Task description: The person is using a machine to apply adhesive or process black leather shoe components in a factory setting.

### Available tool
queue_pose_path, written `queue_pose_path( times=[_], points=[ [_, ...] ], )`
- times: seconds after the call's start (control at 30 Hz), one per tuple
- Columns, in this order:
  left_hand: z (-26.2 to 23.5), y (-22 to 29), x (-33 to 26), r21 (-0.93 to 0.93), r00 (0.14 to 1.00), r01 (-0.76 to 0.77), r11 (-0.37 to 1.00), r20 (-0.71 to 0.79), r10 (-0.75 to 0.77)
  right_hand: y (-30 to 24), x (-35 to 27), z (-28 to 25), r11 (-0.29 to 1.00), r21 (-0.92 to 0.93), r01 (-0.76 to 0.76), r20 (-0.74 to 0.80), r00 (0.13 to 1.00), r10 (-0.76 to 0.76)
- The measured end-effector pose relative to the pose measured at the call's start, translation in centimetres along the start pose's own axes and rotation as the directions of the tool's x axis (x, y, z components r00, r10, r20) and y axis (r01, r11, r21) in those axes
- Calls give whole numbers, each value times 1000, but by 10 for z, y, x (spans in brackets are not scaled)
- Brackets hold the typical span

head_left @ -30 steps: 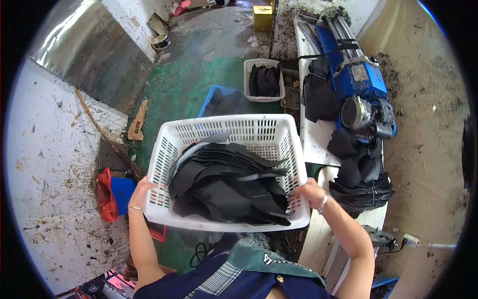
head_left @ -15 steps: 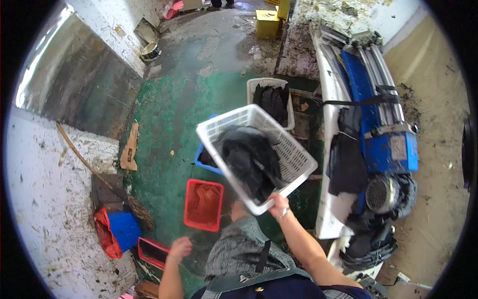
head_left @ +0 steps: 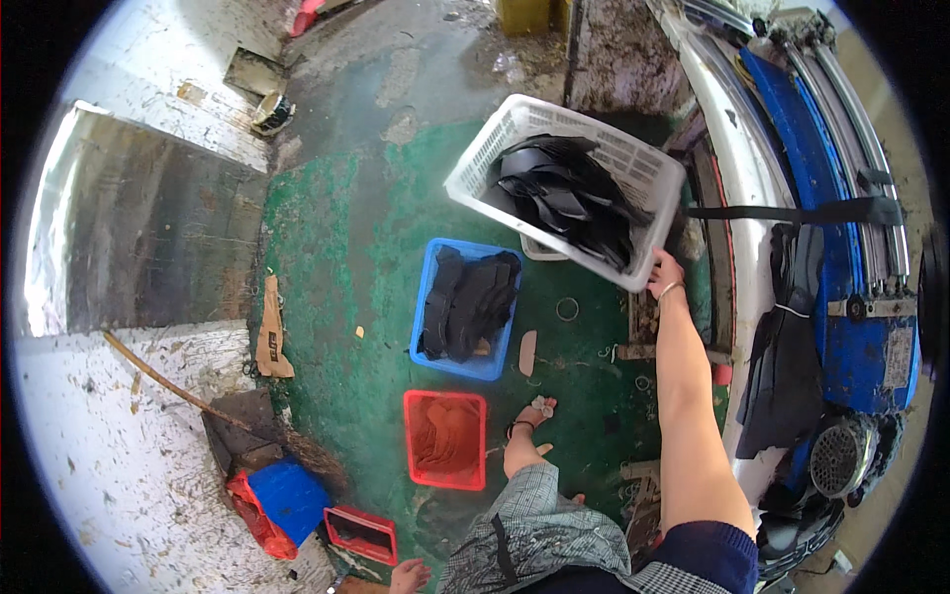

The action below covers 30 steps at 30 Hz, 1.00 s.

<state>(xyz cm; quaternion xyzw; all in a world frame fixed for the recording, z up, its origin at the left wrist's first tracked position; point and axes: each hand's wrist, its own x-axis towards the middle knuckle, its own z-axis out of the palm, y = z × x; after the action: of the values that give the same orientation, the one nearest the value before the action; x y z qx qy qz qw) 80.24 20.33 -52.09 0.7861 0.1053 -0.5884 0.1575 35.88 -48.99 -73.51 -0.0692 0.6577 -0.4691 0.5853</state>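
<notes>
My right hand (head_left: 666, 275) grips the near right corner of a white plastic basket (head_left: 665, 176) at its rim. Black flat pieces (head_left: 569, 193), curved and piled loosely, fill much of that basket. It is tilted and covers most of a second white basket (head_left: 543, 251), of which only a near edge shows. My left hand (head_left: 409, 576) hangs empty at the lower edge, fingers slightly apart and partly cut off. Closer to me stands a blue basket (head_left: 417, 327) holding stacked black pieces (head_left: 465, 305). A red basket (head_left: 479, 441) with reddish-brown contents is just nearer.
On the right, a blue and silver machine (head_left: 871, 346) stands along a white bench (head_left: 742, 411) with black sheets (head_left: 789, 346). A black strap (head_left: 792, 213) stretches from it. At left are a broom (head_left: 183, 381), a blue bin (head_left: 287, 503) and a small red bin (head_left: 361, 535).
My right hand has carried the white basket away from me and to the right, uncovering the blue basket. My left hand has dropped to the lower edge. The view has shifted.
</notes>
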Motion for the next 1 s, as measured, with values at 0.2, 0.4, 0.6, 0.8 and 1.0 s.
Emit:
queue_pose_path(
  times=[0.2,0.4,0.6,0.8,1.0],
  points=[
    [37,92,3,108,973,-230,967,55,225,73,-90,-25,984,164,-73,83,995,60],
    [151,224,-27,101,695,-653,751,473,541,153,-296,-78,976,-121,179,364,923,-125],
    [302,229,-182,23,668,-507,862,643,375,69,-502,-23,956,227,-186,66,982,176],
    [347,153,-283,51,79,-796,603,997,20,-16,-523,-182,985,145,-99,-240,962,132],
    [368,55,-342,162,-38,-851,499,930,-367,14,-603,-328,856,510,89,-403,903,147]
  ],
)
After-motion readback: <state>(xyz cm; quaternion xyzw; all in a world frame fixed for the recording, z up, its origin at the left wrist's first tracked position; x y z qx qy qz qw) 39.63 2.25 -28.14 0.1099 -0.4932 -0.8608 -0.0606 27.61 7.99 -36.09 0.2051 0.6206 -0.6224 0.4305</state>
